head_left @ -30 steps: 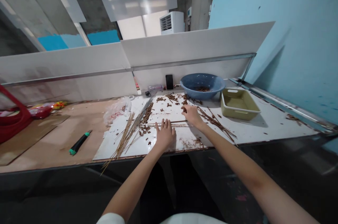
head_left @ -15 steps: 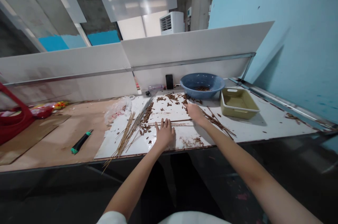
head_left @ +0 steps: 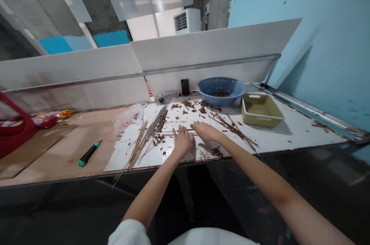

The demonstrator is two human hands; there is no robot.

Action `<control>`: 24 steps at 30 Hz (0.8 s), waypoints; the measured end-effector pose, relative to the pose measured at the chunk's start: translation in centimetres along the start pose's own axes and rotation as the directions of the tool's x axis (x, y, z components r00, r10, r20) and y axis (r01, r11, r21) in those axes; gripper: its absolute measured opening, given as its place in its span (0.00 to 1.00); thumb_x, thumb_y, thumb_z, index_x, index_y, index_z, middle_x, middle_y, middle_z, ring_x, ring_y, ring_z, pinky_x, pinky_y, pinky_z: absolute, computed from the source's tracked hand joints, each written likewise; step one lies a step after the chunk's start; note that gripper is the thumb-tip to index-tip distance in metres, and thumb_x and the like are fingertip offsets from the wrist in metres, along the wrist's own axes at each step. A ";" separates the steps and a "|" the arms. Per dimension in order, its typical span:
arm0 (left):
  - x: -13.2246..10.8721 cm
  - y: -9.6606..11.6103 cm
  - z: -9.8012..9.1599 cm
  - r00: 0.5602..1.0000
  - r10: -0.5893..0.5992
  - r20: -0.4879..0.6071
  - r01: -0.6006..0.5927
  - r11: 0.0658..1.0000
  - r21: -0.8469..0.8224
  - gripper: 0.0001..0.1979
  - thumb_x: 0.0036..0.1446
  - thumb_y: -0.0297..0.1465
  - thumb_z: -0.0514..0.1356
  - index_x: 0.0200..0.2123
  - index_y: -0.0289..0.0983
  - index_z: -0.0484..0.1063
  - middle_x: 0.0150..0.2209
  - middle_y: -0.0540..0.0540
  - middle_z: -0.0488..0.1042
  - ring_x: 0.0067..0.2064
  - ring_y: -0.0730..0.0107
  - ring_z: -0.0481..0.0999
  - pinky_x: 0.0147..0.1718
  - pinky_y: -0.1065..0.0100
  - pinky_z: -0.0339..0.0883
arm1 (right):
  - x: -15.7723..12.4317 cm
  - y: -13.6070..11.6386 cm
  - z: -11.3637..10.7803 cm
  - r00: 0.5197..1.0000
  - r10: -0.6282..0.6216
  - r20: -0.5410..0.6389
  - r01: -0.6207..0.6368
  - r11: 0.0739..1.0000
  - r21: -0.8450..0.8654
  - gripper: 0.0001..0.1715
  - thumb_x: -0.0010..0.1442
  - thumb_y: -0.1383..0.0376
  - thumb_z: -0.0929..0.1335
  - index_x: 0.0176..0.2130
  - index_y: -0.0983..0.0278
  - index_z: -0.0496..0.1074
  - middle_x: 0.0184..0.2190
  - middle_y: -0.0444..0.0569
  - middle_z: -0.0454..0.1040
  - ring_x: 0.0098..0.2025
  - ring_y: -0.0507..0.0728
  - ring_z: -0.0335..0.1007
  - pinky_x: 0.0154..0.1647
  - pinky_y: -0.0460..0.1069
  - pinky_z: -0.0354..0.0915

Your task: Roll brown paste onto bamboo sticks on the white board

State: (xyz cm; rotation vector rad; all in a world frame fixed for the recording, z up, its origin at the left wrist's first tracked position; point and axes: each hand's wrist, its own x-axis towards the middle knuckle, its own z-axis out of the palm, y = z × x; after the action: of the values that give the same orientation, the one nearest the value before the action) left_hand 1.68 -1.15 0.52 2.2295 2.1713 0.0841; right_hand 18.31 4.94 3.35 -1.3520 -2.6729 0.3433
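Observation:
My left hand (head_left: 182, 141) lies flat on the white board (head_left: 173, 156), fingers spread over a thin stick (head_left: 168, 134) that runs crosswise. Beside it, my right hand (head_left: 206, 131) rests low with its fingers stretched out over the stick's right part, which it hides. Crumbly brown bits (head_left: 188, 104) are scattered on the board beyond my hands. To the left lies a bundle of thin bare sticks (head_left: 138, 145). Several dark brown sticks (head_left: 238, 131) lie on the right of the board.
A blue basin (head_left: 202, 94) with brown bits in it stands at the back, beside an olive tray (head_left: 261, 121). Against the back panel leans a phone (head_left: 185, 87). A green-and-black knife (head_left: 89, 154), a plastic bag (head_left: 130, 118) and a red object (head_left: 17, 129) are on the left.
My right hand has moved left and nearer from the brown bits, onto the stick beside my left hand. My left hand has shifted slightly right.

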 end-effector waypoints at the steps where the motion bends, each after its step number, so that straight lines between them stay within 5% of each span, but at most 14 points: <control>1: 0.5 0.2 -0.1 1.000 -0.004 0.002 0.004 1.000 -0.003 0.36 0.79 0.41 0.42 0.82 0.32 0.56 0.81 0.31 0.57 0.84 0.45 0.48 0.80 0.32 0.35 | 0.1 -0.2 0.6 0.997 -0.053 0.047 0.054 0.999 -0.006 0.35 0.81 0.55 0.57 0.75 0.66 0.70 0.74 0.64 0.71 0.77 0.70 0.65 0.79 0.63 0.59; 7: 0.0 -0.5 0.6 0.986 0.165 -0.004 -0.165 0.986 0.030 0.34 0.77 0.36 0.46 0.82 0.42 0.58 0.83 0.39 0.53 0.85 0.48 0.47 0.80 0.31 0.32 | -1.6 -0.4 3.9 0.995 -0.019 0.100 0.020 1.000 -0.005 0.45 0.82 0.46 0.51 0.83 0.70 0.51 0.84 0.66 0.44 0.87 0.69 0.33 0.85 0.70 0.39; 13: 1.0 -0.7 0.3 0.990 0.121 0.065 -0.122 0.992 0.011 0.37 0.74 0.35 0.48 0.84 0.39 0.53 0.83 0.38 0.52 0.84 0.47 0.48 0.80 0.29 0.33 | -0.1 -0.4 3.3 0.990 0.013 0.139 -0.015 1.000 0.007 0.44 0.81 0.48 0.52 0.84 0.65 0.49 0.84 0.61 0.46 0.86 0.68 0.35 0.85 0.70 0.39; 16: 1.9 -0.3 -0.1 0.996 0.081 0.040 -0.080 0.996 -0.025 0.38 0.74 0.35 0.45 0.84 0.36 0.48 0.85 0.38 0.45 0.85 0.50 0.43 0.80 0.30 0.33 | 0.9 -0.2 2.6 0.989 0.064 0.132 -0.064 0.998 -0.001 0.45 0.81 0.49 0.51 0.84 0.70 0.45 0.85 0.63 0.40 0.87 0.66 0.31 0.85 0.69 0.36; 24: -0.3 -1.6 1.2 0.991 0.117 0.066 -0.116 0.993 -0.013 0.37 0.77 0.40 0.44 0.85 0.40 0.47 0.84 0.41 0.48 0.85 0.47 0.47 0.80 0.29 0.35 | -1.5 0.2 4.3 0.990 -0.009 0.143 0.012 1.000 -0.020 0.49 0.80 0.42 0.50 0.84 0.67 0.47 0.84 0.64 0.45 0.87 0.67 0.33 0.85 0.69 0.36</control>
State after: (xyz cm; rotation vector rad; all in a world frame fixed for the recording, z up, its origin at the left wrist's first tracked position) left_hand 0.12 -1.36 -0.73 2.3180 2.0034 0.0217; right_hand 18.42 3.21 -0.83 -1.3684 -2.8053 0.4288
